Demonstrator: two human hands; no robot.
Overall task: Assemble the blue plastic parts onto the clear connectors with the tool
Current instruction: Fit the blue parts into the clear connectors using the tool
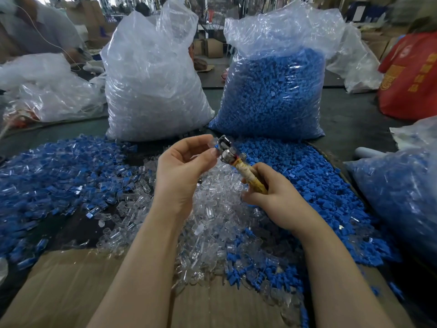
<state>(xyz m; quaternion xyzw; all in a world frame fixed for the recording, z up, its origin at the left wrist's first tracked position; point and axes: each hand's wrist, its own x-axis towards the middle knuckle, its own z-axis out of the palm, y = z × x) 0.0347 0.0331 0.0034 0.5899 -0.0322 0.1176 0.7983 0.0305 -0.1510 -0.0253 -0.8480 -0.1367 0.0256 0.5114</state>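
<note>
Item: left hand [182, 166] pinched one clear connector [211, 142] with blue part [216, 147] against the tool [236, 159] head. Right hand [272, 192] gripped the handle; tool's long axis ran up-left toward the left fingertips. Loose stock lay below on the worktop [350, 119].

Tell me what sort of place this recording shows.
Most likely a small factory or workshop doing hand assembly. Big plastic sacks of clear parts and blue parts stand on the workbench, loose piles lie before them, and cardboard boxes sit behind.
</note>
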